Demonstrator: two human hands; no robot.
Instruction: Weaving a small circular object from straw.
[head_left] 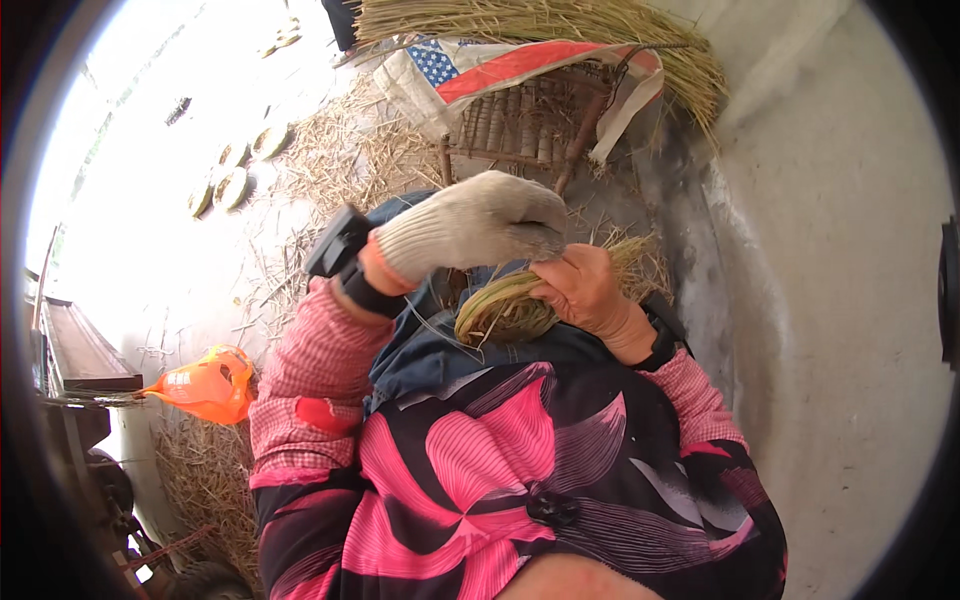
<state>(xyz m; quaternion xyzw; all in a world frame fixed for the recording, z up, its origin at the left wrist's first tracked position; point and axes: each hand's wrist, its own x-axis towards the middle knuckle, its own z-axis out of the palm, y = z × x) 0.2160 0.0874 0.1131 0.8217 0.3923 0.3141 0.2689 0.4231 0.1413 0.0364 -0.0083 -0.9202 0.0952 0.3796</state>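
Note:
My left hand (490, 222) wears a cream knitted glove. Its fingers are pinched together just above my right fingertips, and what they hold, if anything, is too small to make out. With thumb and fingers pressed together, my bare right hand (583, 290) grips a coil of greenish-yellow straw (505, 308) over my lap. The coil's rounded end lies to the left of that hand, and loose straw ends (632, 262) stick out beyond it. A thin pale strand (432, 326) hangs beside the coil, over my jeans.
A low wooden rack (510, 125), partly covered by a white, red and blue sheet (520, 65), stands ahead. Behind it lies a big straw bundle (560, 20). Several round straw pieces (232, 187) sit on the floor at left, near an orange plastic bag (208, 385). A wall (840, 250) rises at right.

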